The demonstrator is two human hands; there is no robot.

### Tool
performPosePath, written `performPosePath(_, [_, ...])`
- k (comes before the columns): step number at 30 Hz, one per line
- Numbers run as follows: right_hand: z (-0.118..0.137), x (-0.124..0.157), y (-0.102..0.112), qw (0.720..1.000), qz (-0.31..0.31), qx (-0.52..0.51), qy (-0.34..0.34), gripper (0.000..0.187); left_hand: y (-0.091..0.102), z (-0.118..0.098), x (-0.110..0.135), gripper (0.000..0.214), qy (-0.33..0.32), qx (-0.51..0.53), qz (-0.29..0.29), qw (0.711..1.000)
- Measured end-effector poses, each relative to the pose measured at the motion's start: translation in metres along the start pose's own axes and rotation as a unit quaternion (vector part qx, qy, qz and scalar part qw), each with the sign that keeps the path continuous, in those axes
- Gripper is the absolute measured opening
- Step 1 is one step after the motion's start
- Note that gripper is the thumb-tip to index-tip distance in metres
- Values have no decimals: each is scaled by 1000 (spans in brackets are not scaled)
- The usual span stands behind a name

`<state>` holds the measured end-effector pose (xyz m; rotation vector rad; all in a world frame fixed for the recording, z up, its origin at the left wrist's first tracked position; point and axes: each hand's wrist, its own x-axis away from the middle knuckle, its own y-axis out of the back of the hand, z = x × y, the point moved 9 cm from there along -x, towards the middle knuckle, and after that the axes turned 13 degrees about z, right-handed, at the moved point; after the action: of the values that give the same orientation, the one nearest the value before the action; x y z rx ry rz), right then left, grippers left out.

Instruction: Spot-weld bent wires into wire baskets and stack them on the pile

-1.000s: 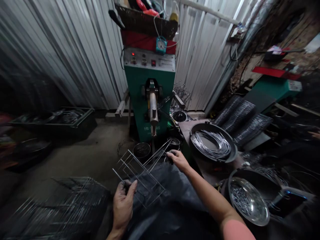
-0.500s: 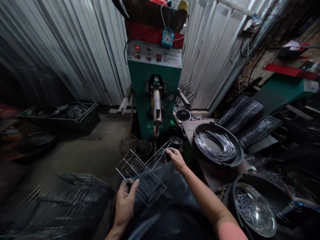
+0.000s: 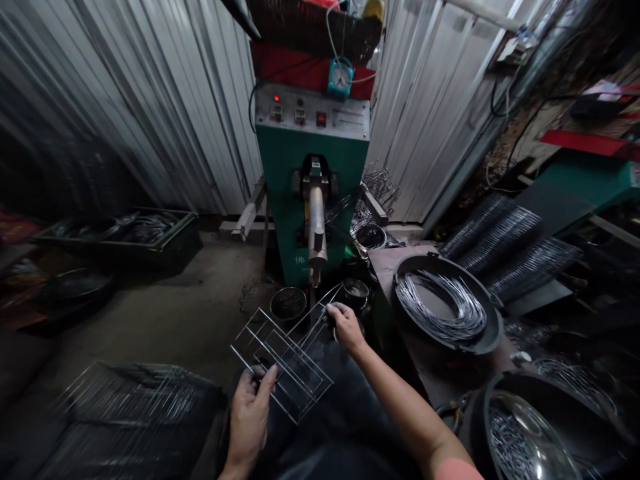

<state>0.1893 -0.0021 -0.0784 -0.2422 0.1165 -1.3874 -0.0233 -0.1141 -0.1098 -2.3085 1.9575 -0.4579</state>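
A wire rack (image 3: 283, 351) made of thin metal rods is held over my lap, between my two hands. My left hand (image 3: 251, 407) pinches its near left edge, the thumb lying along a rod. With closed fingers, my right hand (image 3: 345, 327) grips the rack's narrow far-right part, where thin rods reach toward the machine. Straight ahead stands a green machine (image 3: 280, 180), whose round metal arm and electrode tip (image 3: 316, 267) end just beyond the rack. The rack is apart from the tip.
A black pan of wire rings (image 3: 443, 307) sits on the right-hand bench. Nearer is a steel bowl of small metal pieces (image 3: 515, 440). Stacked wire racks (image 3: 140, 407) stand at lower left. A green crate (image 3: 125, 233) is behind, and dark bowls (image 3: 289, 305) lie below the machine.
The view has shifted slightly. The rack has turned and tilted a little, its grid now facing me more flatly. Both hands keep their hold on it.
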Motion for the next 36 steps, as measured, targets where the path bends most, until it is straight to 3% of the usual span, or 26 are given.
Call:
performPosePath(18, [7, -37, -1, 999, -46, -24, 10, 24, -4, -24, -34, 49, -8, -30, -35, 999])
performPosePath(29, [9, -44, 0, 998, -53, -28, -22, 30, -5, -31, -44, 39, -41, -31, -34, 998])
performPosePath(32, [10, -28, -4, 999, -8, 4, -37, 38, -3, -29, -44, 39, -39, -24, -47, 998])
performPosePath(36, [-2, 18, -28, 982, 143, 101, -68, 45, -3, -23, -44, 42, -33, -7, -57, 998])
